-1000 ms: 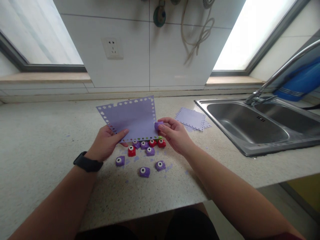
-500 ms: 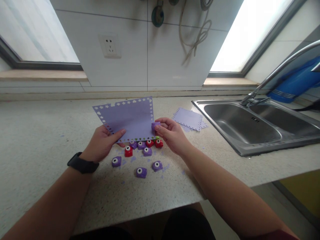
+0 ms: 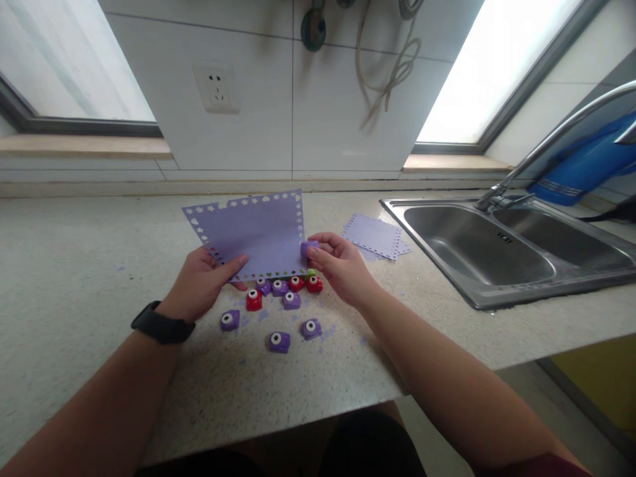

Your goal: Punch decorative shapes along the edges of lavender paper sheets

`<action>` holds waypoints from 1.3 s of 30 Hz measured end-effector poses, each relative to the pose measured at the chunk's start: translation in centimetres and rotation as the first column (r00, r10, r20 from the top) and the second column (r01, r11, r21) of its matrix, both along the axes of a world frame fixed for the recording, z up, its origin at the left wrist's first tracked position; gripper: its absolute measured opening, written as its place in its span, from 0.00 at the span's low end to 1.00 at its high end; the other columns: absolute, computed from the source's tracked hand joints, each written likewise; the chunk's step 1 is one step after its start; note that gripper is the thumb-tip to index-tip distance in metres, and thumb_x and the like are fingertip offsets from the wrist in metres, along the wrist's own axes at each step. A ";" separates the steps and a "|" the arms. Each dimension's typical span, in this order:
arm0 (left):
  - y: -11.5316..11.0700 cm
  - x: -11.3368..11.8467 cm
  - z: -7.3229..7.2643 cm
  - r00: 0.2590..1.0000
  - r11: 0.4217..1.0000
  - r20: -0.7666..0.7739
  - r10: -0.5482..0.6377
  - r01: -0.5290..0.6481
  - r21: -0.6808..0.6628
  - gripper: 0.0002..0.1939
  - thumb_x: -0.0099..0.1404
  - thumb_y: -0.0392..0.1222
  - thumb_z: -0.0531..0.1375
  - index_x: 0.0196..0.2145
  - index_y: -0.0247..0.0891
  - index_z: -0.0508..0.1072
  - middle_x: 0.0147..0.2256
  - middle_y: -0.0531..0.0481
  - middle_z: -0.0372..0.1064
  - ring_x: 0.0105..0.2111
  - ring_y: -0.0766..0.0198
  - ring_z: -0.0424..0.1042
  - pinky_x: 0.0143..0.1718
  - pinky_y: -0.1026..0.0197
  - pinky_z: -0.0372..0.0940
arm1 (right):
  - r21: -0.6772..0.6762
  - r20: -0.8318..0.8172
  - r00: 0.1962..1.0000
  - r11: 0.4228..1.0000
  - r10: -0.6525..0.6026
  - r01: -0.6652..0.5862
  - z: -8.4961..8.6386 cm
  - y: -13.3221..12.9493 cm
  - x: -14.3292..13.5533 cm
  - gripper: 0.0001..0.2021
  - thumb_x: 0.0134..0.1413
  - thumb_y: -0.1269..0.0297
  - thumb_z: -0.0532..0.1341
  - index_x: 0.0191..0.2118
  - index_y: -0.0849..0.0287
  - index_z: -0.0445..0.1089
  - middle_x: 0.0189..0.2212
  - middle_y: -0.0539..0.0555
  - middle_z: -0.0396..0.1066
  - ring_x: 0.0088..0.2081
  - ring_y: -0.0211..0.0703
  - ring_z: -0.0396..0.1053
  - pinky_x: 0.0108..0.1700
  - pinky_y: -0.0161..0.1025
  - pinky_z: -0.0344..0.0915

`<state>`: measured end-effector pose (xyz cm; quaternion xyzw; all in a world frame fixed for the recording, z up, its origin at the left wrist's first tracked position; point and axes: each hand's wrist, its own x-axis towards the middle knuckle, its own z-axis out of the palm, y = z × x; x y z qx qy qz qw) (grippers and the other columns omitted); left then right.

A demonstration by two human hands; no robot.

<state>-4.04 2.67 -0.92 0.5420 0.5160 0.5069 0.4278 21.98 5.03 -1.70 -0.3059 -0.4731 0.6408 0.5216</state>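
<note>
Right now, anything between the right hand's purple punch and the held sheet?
Nothing visible: the right hand has the purple punch at the right edge of the sheet. Loose punches lie lower, on the counter.

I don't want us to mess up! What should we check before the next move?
1. Left hand grips the purple paper sheet: ok.
2. Right hand holds a purple craft punch at the sheet's edge: ok.
3. Punch lined up: cannot tell; the right hand partly hides it.
4. Paper scraps swept up: not ok, scattered on the counter.
5. Other punched sheets off the sink: ok, apart from it.
</note>
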 end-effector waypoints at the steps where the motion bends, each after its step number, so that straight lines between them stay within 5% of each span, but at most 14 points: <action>1: 0.0 -0.1 -0.1 1.000 1.000 0.003 -0.004 0.004 0.001 0.20 0.61 0.43 0.73 0.48 0.31 0.79 0.50 0.39 0.82 0.26 0.62 0.79 0.26 0.61 0.79 | -0.002 -0.002 1.000 1.000 0.001 -0.001 0.0 0.0 0.0 0.20 0.46 0.56 0.79 0.41 0.57 0.75 0.31 0.48 0.77 0.32 0.36 0.73 0.39 0.39 0.70; 39: -0.4 0.0 0.1 0.999 0.999 -0.007 0.034 -0.034 -0.001 0.19 0.59 0.45 0.75 0.47 0.39 0.82 0.46 0.42 0.84 0.26 0.52 0.83 0.28 0.53 0.80 | 0.052 0.071 0.997 0.998 -0.044 0.040 -0.3 0.2 0.0 0.23 0.41 0.57 0.81 0.40 0.54 0.73 0.34 0.49 0.78 0.36 0.39 0.76 0.46 0.43 0.75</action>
